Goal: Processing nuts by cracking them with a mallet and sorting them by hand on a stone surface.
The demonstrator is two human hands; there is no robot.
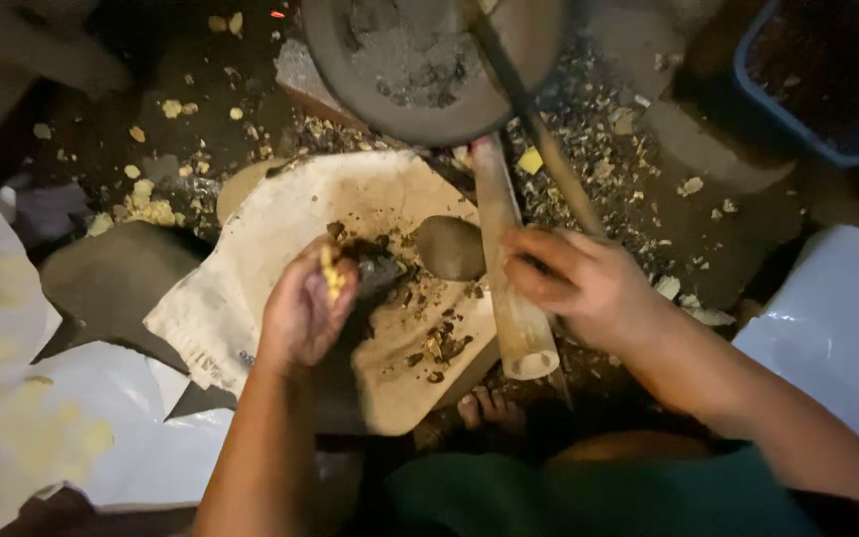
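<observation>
Head view: the yellow piece [330, 270] sat pinched in my left hand [302, 313], fingers curled shut around it, held over a dark lump [378, 270] on the pale board [390, 368]. My right hand [574, 283] was clamped round the bamboo tube [509, 268], which lay along the board's right edge. A grey stone [449, 247] rested between the hands. Beyond them stood a round pan [429, 65] of ash. I judged this the shelling step; next called for a steady left grip.
</observation>
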